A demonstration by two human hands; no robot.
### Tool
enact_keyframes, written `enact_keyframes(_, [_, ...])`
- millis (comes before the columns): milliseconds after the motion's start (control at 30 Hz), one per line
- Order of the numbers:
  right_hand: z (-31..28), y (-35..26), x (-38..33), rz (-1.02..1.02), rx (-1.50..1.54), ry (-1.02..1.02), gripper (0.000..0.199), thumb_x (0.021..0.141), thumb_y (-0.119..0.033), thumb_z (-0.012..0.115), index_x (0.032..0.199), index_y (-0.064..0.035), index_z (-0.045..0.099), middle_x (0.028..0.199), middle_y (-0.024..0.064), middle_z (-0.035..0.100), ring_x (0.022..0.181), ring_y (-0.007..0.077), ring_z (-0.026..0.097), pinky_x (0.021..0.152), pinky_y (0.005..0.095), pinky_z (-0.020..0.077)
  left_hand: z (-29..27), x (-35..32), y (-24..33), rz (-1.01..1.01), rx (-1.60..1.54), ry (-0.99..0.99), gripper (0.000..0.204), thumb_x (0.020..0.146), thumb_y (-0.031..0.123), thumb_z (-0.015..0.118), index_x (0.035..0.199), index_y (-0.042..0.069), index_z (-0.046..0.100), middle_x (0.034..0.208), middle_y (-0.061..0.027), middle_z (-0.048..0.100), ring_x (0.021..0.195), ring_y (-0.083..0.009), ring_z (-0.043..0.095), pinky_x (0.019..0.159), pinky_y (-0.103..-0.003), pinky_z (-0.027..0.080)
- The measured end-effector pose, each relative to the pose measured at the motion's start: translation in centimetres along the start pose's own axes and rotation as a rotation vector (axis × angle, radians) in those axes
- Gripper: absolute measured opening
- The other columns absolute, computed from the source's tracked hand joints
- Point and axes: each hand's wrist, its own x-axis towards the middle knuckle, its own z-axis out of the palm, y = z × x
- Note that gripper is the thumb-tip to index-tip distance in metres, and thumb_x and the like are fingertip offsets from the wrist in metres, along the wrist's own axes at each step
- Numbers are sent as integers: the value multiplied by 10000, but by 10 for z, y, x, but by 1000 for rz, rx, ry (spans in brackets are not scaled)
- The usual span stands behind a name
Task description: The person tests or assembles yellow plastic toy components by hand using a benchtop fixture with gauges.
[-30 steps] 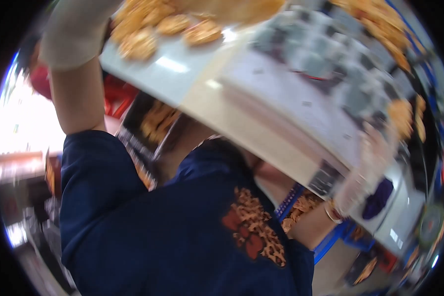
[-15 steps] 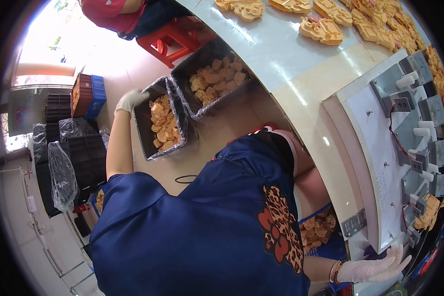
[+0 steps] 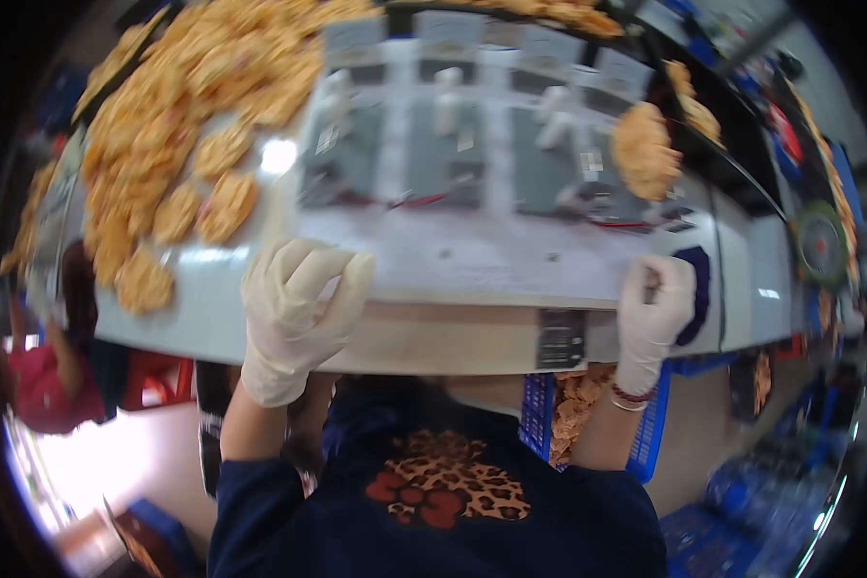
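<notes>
My left hand [image 3: 303,313], in a pale glove, hovers over the near left corner of a white board [image 3: 472,265]. Its fingers are loosely curled, the thumb stands apart from them, and no object shows between them. At the board's right end my right hand [image 3: 655,308], also gloved, is closed in a loose fist with nothing visible in it. A dark purple cloth-like thing [image 3: 694,294] lies beside and partly behind it. Several grey metal fixtures [image 3: 443,144] with white cylinders and red wires stand on the board. An orange-tan moulded piece [image 3: 645,149] rests by the rightmost fixture.
A large heap of similar pieces [image 3: 154,125] covers the table's left side, with a few loose ones [image 3: 226,207] nearer. Below the table edge is a blue crate [image 3: 650,433] holding more pieces. A round green dial [image 3: 821,246] stands right. A person in red [image 3: 53,385] is at left.
The view has swung from the floor crates to the table. My left hand has come from above a black crate to the board. My right hand, spread before, is now curled.
</notes>
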Motion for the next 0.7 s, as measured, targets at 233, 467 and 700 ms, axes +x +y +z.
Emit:
enact_keyframes(233, [-7, 13, -12, 103, 72, 68, 151, 711, 23, 722, 780, -56, 614, 739, 64, 528, 645, 211, 529, 566, 327, 419, 52, 17, 7, -138, -101, 40, 151, 766, 10, 765, 809, 60, 629, 776, -64, 613, 704, -260, 584, 665, -364, 462])
enact_keyframes(467, [-16, 16, -7, 277, 307, 44, 157, 730, 38, 714, 855, -48, 672, 839, 24, 540, 709, 134, 483, 624, 255, 389, 46, 17, 4, -250, -107, -4, 139, 778, 12, 760, 795, 57, 630, 767, -62, 606, 695, -247, 575, 645, -350, 453])
enact_keyframes(700, [-21, 14, -1, 291, 309, -99, 112, 789, 55, 688, 860, -29, 666, 882, 27, 554, 732, 109, 486, 644, 231, 389, 49, 14, 4, -291, -122, 21, 132, 778, 20, 762, 787, 63, 637, 761, -58, 602, 692, -244, 570, 649, -353, 447])
